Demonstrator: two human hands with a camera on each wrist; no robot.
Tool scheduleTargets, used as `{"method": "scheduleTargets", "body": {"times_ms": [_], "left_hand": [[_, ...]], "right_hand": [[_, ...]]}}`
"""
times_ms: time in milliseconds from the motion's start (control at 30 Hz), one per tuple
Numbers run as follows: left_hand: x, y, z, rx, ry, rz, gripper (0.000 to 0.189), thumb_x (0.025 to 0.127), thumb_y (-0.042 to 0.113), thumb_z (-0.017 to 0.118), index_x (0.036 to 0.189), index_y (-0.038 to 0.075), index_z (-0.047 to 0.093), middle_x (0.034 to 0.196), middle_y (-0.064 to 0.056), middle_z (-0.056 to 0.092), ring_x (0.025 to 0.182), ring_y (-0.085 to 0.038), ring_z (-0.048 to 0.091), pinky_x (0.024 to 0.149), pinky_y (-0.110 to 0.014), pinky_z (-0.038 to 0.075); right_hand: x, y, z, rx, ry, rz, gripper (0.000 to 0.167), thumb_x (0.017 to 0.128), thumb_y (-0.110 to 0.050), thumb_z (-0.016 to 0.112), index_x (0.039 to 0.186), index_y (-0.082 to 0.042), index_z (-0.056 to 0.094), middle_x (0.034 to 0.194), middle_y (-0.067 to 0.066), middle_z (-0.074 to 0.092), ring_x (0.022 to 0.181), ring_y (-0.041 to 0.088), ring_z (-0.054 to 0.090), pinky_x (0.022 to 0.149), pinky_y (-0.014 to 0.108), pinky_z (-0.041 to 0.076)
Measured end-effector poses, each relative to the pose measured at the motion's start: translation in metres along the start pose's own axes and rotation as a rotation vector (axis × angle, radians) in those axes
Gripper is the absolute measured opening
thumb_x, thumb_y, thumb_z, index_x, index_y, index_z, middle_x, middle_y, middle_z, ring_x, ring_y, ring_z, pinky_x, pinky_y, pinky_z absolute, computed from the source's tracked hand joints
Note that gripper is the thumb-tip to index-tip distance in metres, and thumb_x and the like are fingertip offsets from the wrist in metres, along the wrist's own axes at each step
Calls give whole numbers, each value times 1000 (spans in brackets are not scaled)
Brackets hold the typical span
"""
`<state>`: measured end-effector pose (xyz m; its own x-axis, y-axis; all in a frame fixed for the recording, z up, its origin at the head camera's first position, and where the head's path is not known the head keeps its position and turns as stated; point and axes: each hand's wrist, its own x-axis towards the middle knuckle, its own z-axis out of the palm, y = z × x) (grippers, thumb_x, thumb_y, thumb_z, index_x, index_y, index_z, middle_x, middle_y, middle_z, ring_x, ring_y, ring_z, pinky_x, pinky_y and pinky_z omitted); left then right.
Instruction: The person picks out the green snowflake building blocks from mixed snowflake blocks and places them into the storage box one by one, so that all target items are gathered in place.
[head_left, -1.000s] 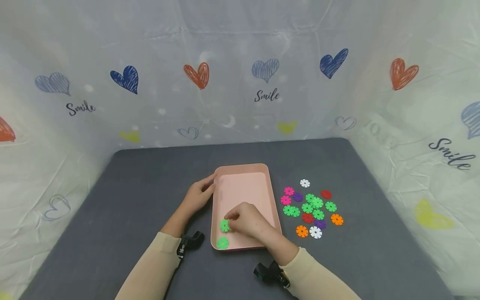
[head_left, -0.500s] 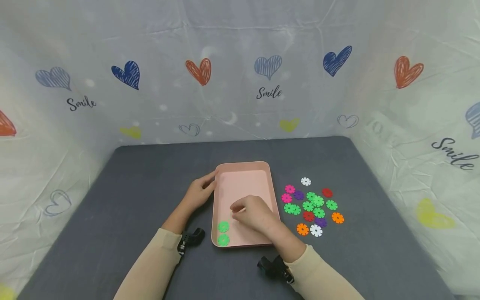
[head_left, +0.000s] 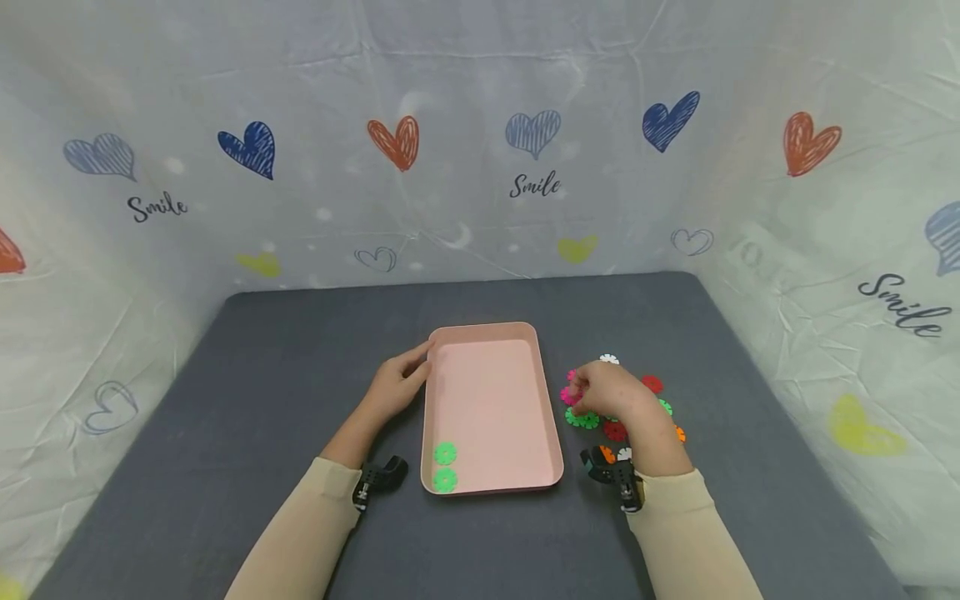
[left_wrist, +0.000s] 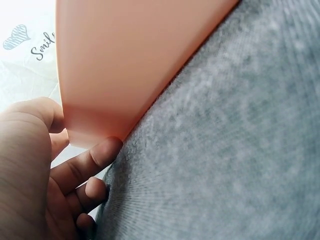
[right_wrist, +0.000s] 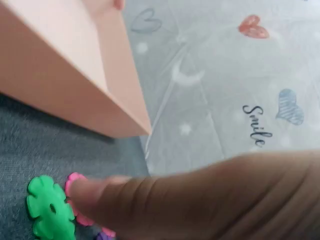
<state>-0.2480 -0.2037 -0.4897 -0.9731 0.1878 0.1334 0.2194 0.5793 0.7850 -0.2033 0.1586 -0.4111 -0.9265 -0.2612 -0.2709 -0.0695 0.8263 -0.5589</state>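
A pink rectangular tray (head_left: pixel 491 400) lies on the dark cloth. My left hand (head_left: pixel 396 385) holds its far-left rim; in the left wrist view a fingertip (left_wrist: pixel 107 151) presses low against the outer wall. Two green notched plastic discs (head_left: pixel 438 452) lie one behind the other in the tray's near-left corner. Right of the tray, my right hand (head_left: pixel 618 396) is low over a scattered group of such discs, thumb and index finger apart. In the right wrist view, the thumb overlaps a pink disc (right_wrist: pixel 80 217) beside a green disc (right_wrist: pixel 44 200). The hand hides several discs.
Around the right hand lie a white disc (head_left: pixel 609 358), red discs (head_left: pixel 652 383) and an orange disc (head_left: pixel 607 454). Both wrists carry black camera mounts (head_left: pixel 384 475). A curtain printed with hearts (head_left: pixel 532 133) hangs behind the table and along its sides.
My right hand has let go of the second green disc in the tray, lifted away and moved right to the scattered discs. The left hand has stayed at the tray rim.
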Motion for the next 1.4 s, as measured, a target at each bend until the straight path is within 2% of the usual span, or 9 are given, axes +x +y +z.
{"method": "scheduleTargets", "body": {"times_ms": [200, 400, 667, 767, 833, 967, 1167, 1267, 1400], "left_hand": [[0, -1, 0, 3, 5, 1, 48, 106, 25, 57, 154, 19, 51, 146, -18, 57, 128, -36, 58, 103, -54, 47], [0, 1, 0, 8, 3, 2, 48, 107, 26, 56, 154, 20, 51, 146, -17, 57, 128, -36, 59, 102, -54, 48], [1, 3, -2, -21, 10, -1, 48, 106, 25, 57, 153, 19, 52, 146, -18, 56, 128, -37, 58, 102, -54, 48], [1, 3, -2, -15, 12, -1, 48, 106, 25, 58, 153, 18, 53, 145, -18, 57, 127, -36, 59, 102, -54, 48], [1, 3, -3, -7, 15, 2, 48, 106, 26, 58, 153, 18, 53, 145, -18, 57, 127, -37, 59, 102, -54, 48], [1, 3, -4, 2, 23, 7, 48, 106, 27, 57, 153, 19, 53, 144, -19, 58, 126, -38, 60, 102, -55, 48], [-1, 3, -5, 8, 22, -4, 50, 106, 28, 57, 154, 18, 51, 144, -20, 57, 128, -38, 58, 104, -56, 45], [-1, 2, -3, 2, 20, -11, 49, 106, 27, 58, 154, 18, 51, 144, -20, 58, 127, -37, 59, 103, -55, 46], [-1, 1, 0, -11, 7, -2, 49, 106, 25, 59, 153, 17, 52, 142, -20, 59, 123, -35, 62, 99, -53, 50]], "right_hand": [[-2, 8, 2, -61, -45, 114, 24, 76, -6, 88, 84, -7, 66, 79, 7, 59, 69, 22, 55, 59, 34, 47], [2, 12, 5, -27, -60, 94, 25, 75, -9, 90, 85, -7, 66, 81, 6, 59, 70, 22, 54, 61, 34, 46], [7, 11, 3, 33, -6, 31, 44, 82, -12, 84, 57, -13, 49, 55, -2, 39, 51, 13, 37, 51, 28, 31], [4, 6, -4, 155, 38, -3, 29, 88, -13, 80, 66, -8, 62, 59, -2, 52, 55, 13, 47, 54, 29, 40], [1, 0, -8, 276, 50, -21, 14, 90, -13, 78, 85, -3, 70, 68, 3, 63, 62, 21, 61, 61, 33, 51], [-2, -22, -8, 468, 59, -82, 30, 93, -11, 76, 120, -1, 68, 84, 10, 73, 85, 36, 73, 76, 44, 59], [-1, -66, 13, 649, 54, -175, 39, 94, -1, 73, 132, 3, 67, 92, 15, 74, 88, 34, 75, 83, 44, 59], [3, -85, 30, 662, 37, -186, 39, 92, 5, 72, 131, 4, 68, 92, 14, 70, 85, 26, 75, 82, 39, 60], [10, -101, 58, 489, 29, -213, 37, 89, 3, 75, 126, 1, 72, 85, 5, 66, 75, 12, 69, 72, 27, 57]]}}
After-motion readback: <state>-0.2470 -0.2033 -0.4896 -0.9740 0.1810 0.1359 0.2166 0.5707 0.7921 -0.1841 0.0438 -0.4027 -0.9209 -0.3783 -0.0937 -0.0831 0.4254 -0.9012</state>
